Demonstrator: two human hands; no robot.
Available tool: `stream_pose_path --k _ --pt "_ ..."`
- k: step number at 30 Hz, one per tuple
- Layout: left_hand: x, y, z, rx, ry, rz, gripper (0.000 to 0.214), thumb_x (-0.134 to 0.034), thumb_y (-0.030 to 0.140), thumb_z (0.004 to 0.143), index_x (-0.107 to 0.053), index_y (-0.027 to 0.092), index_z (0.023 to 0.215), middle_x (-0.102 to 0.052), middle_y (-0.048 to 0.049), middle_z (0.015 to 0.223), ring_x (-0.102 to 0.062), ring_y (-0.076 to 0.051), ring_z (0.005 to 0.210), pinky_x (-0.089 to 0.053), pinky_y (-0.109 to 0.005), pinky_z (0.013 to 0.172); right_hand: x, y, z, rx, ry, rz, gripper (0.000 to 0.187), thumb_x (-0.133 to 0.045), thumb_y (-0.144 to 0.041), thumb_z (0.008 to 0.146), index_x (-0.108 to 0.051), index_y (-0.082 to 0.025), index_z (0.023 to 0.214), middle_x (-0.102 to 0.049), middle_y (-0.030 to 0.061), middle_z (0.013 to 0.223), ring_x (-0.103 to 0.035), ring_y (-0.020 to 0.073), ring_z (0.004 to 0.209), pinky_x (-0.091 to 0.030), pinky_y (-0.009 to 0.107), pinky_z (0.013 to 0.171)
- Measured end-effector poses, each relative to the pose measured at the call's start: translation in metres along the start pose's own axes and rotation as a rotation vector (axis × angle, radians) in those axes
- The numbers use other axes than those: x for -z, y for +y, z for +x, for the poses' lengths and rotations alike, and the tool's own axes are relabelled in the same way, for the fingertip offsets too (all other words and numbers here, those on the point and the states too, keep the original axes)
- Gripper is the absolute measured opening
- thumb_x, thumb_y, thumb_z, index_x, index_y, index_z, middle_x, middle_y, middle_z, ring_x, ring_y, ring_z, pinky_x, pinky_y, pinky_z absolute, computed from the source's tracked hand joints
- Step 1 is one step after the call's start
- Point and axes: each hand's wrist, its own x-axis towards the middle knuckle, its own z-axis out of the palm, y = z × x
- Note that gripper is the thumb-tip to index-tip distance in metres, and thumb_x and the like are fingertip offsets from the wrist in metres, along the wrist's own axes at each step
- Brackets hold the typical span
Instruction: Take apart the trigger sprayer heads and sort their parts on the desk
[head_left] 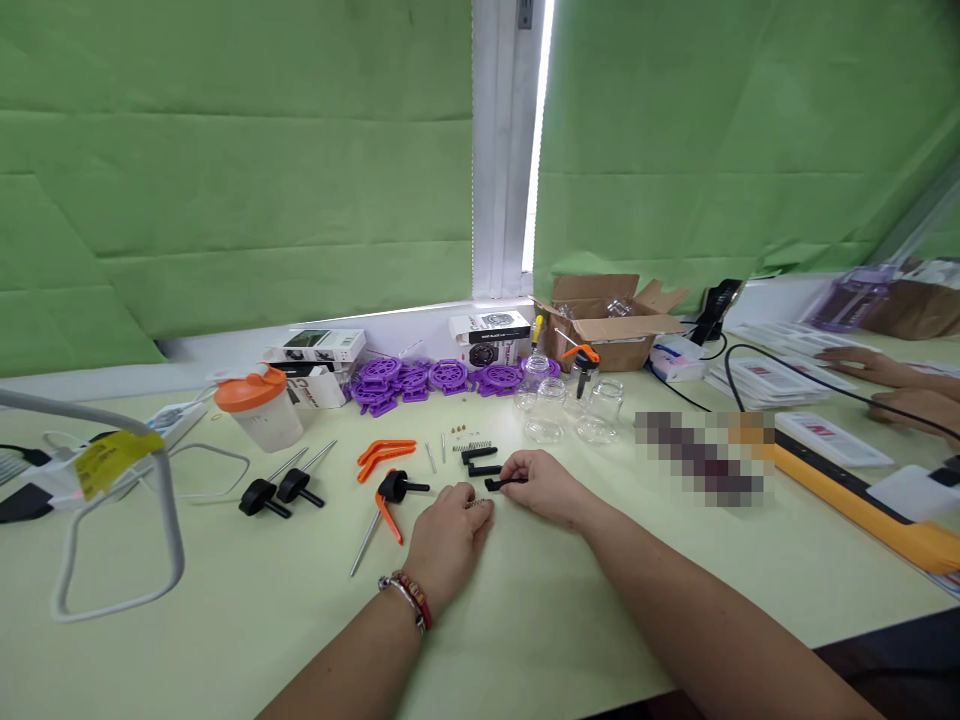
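My left hand (448,532) rests low over the table, its fingers closed around a small metal spring (477,503). Just to its right, my right hand (546,486) pinches a short black plastic piece (495,484) with a hooked end. Two similar black pieces lie beyond it, one a black lever (480,454). Behind them are more springs (471,446), thin metal pins (442,447) and several tiny brass-coloured bits (458,430). Left of my hands, a black knob with a metal shaft (393,487) lies across an orange handle (389,518); other orange handles (386,452) sit behind.
Two black knobs with rods (260,497) lie left, near an orange-lidded cup (262,408) and a grey wire frame (176,540). Purple plastic parts (450,376), glass jars (550,410) and a cardboard box (611,335) line the back. Another person's hands (862,365) are far right.
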Motion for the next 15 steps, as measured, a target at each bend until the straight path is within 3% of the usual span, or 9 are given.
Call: stream_pose_path --k 4,10,15 --pt "-0.001 0.001 0.004 -0.004 -0.011 -0.039 0.029 -0.039 0.029 0.089 -0.068 0.029 0.085 -0.059 -0.0038 0.088 -0.053 -0.018 0.086 -0.040 -0.026 0.064 0.012 -0.001 0.005 -0.015 0.116 0.032 0.017 -0.060 -0.027 0.068 -0.065 -0.015 0.078 -0.063 0.0022 0.073 -0.054 0.0129 0.066 -0.040 0.023 0.060" --pt "0.000 -0.002 0.005 0.042 -0.018 -0.094 0.030 -0.039 0.027 0.088 -0.069 0.027 0.084 -0.061 -0.0038 0.088 -0.054 -0.018 0.086 -0.041 -0.026 0.066 0.009 0.007 0.006 0.059 0.006 -0.138 0.018 -0.059 -0.030 0.072 -0.071 -0.018 0.080 -0.066 0.0029 0.077 -0.057 0.0159 0.072 -0.041 0.025 0.064" --pt "-0.001 -0.007 0.004 0.072 0.013 -0.106 0.028 -0.040 0.021 0.086 -0.067 0.025 0.079 -0.061 -0.0032 0.085 -0.056 -0.017 0.084 -0.040 -0.025 0.067 -0.006 0.010 0.008 0.200 0.026 -0.309 0.017 -0.062 -0.029 0.074 -0.073 -0.022 0.085 -0.067 0.0036 0.091 -0.059 0.0177 0.082 -0.042 0.027 0.074"
